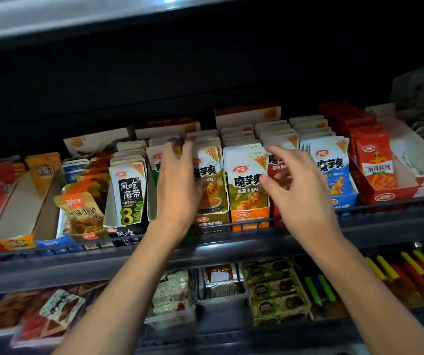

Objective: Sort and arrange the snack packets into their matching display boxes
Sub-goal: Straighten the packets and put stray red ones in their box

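Observation:
Rows of snack packets stand in open display boxes on a shelf. My left hand [180,175] rests with spread fingers on the tops of the packets in the green-fronted row and the olive-brown row [211,185]. My right hand [293,185] hovers with loosely curled fingers in front of the red packets [273,165], its fingertips near their top edge; I cannot tell whether they touch. Between the hands stands the orange box [249,217] of olive packets [248,180]. A blue box of packets [334,172] sits right of my right hand.
Black kelp packets [129,190] and fish snack packets [83,211] fill boxes at the left, beside nearly empty cardboard boxes [19,208]. A red box with red packets [377,165] stands at the right. A wire rail [231,235] edges the shelf; a lower shelf holds more snacks.

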The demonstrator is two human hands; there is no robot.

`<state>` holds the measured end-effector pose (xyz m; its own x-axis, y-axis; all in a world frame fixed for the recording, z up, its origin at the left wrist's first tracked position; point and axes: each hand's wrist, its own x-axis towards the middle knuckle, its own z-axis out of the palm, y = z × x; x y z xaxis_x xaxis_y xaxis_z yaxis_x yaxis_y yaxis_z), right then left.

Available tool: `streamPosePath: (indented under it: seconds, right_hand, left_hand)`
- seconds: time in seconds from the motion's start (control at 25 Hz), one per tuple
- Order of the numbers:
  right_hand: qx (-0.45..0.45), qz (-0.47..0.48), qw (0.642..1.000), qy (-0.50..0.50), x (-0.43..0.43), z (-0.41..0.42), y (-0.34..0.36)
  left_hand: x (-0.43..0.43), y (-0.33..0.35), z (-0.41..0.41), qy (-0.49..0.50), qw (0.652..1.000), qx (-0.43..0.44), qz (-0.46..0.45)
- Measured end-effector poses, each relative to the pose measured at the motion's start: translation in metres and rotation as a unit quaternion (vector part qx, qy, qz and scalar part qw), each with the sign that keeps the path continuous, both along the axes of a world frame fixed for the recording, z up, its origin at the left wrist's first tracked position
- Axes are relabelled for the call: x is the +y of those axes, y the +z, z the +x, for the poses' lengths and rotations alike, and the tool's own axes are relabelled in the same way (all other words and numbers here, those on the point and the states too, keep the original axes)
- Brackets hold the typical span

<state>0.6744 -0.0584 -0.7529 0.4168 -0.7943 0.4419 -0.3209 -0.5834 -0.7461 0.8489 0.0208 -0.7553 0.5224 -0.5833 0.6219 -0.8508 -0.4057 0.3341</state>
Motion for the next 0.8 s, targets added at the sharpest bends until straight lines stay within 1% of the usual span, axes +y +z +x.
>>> streamPosePath:
  seconds: [0.08, 0.12, 0.2, 0.24, 0.36, 0.4, 0.52, 0.56, 0.6, 0.64, 0.72, 0.8]
  right_hand:
    - [0.034, -0.024, 0.999, 0.013, 0.001, 0.003, -0.002]
    - [0.040, -0.026, 0.999, 0.014, 0.002, 0.004, -0.002]
    - [0.016, -0.021, 1.000, 0.006, 0.003, 0.005, -0.003]
    - [-0.005, -0.024, 1.000, -0.003, 0.004, 0.005, -0.004]
    - [-0.061, -0.047, 0.997, -0.018, 0.003, 0.005, -0.008]
    - [-0.064, -0.049, 0.997, -0.016, 0.002, 0.005, -0.011]
    - [-0.013, -0.040, 0.999, -0.008, -0.002, 0.003, -0.017]
    - [-0.001, -0.021, 1.000, 0.003, -0.003, 0.003, -0.018]
    - [-0.009, 0.006, 1.000, 0.016, -0.004, 0.004, -0.019]
    - [-0.037, 0.031, 0.998, 0.029, -0.004, 0.004, -0.018]
    - [-0.125, 0.051, 0.990, 0.044, 0.001, 0.002, -0.008]
    - [-0.215, 0.057, 0.973, 0.057, 0.006, -0.004, 0.007]
  left_hand:
    - [0.006, 0.002, -0.013, -0.003, 0.998, 0.037, -0.049]
    - [0.009, 0.001, -0.022, -0.013, 0.994, 0.072, -0.076]
    - [0.014, -0.006, -0.039, -0.057, 0.979, 0.154, -0.121]
    - [0.015, -0.009, -0.044, -0.081, 0.972, 0.178, -0.130]
    - [0.009, -0.019, -0.045, -0.116, 0.969, 0.182, -0.123]
    - [0.008, -0.022, -0.045, -0.124, 0.970, 0.176, -0.115]
    - [0.008, -0.025, -0.044, -0.145, 0.973, 0.158, -0.089]
    - [0.008, -0.026, -0.043, -0.140, 0.975, 0.153, -0.078]
    - [0.008, -0.027, -0.042, -0.135, 0.977, 0.151, -0.066]
    - [0.009, -0.027, -0.041, -0.132, 0.977, 0.155, -0.058]
    - [0.013, -0.024, -0.041, -0.143, 0.971, 0.184, -0.061]
    - [0.020, -0.012, -0.044, -0.185, 0.950, 0.241, -0.077]
